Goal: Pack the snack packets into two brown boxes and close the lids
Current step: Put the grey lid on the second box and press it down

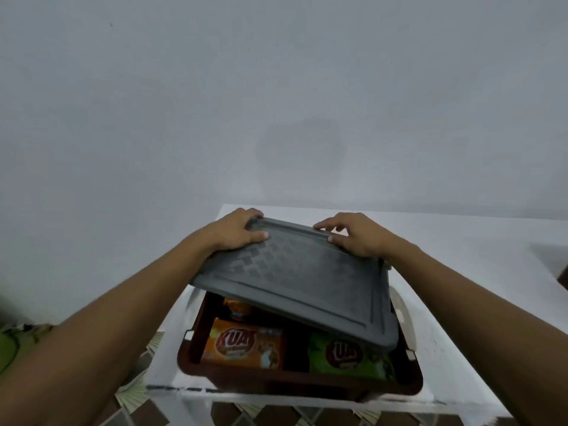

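Note:
A brown box (pixel 196 368) stands on a white table, near its front edge. Inside it lie an orange snack packet (pixel 244 344) on the left and a green snack packet (pixel 350 355) on the right; another orange packet (pixel 238 309) shows further back. A grey lid (pixel 301 281) with a woven pattern hovers tilted over the box, its near edge raised so the packets show beneath. My left hand (pixel 236 230) grips the lid's far left corner. My right hand (pixel 353 233) holds its far right edge, fingers curled over the rim.
The white table (pixel 461 272) reaches to a plain grey wall behind. A dark object (pixel 564 276) sits at the table's far right edge. Patterned floor tiles (pixel 138 392) show below the table's left side, and green fabric (pixel 12 345) lies at the far left.

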A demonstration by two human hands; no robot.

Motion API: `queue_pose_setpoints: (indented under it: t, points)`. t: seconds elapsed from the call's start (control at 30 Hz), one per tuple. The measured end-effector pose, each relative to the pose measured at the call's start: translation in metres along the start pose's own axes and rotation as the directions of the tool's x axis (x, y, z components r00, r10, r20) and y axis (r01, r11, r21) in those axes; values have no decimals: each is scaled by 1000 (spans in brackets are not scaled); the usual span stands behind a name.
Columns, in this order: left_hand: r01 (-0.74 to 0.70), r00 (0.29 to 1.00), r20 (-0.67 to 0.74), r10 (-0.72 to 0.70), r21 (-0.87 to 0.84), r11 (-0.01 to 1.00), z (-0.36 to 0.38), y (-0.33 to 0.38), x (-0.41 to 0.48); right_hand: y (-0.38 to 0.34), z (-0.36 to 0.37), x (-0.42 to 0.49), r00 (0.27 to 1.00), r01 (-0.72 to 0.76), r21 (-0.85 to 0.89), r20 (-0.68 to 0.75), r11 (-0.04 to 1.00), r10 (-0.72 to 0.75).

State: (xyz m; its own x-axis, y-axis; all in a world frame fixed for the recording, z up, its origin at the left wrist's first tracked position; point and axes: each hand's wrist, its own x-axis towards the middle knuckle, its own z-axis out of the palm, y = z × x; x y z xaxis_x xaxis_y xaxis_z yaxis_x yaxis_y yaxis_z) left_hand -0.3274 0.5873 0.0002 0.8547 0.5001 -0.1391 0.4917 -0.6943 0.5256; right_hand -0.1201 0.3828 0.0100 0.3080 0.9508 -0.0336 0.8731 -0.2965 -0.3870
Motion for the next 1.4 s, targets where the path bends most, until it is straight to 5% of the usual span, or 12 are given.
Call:
queue_pose_setpoints:
  t: [0.2,0.37,0.57,0.73,0.9,1.13,1.4]
  points:
    - [-8,1000,-3,8,22,1000,1,1,-37,-8,7,-33,991,-120,-19,-53,993,119]
    - [-44,999,-3,44,-197,979,17,-8,-69,-15,15,-65,977,-204,-10,-65,979,203]
    - [-66,986,-167,-4,-412,909,26,-14,-92,-17,27,-88,880,-397,266,-163,878,447]
    - [-27,966,-240,-98,-469,883,22,-19,-102,-1,32,-106,856,-360,620,-78,698,511]
    - [58,988,-87,-127,-552,832,31,-23,-106,4,39,-126,881,-330,808,78,488,467]
    - [36,951,-152,-270,-812,583,45,-20,-102,7,53,-123,833,-335,839,52,429,550]
    - [22,930,-179,-322,-845,534,52,0,-88,24,44,-124,821,-298,871,25,390,571]
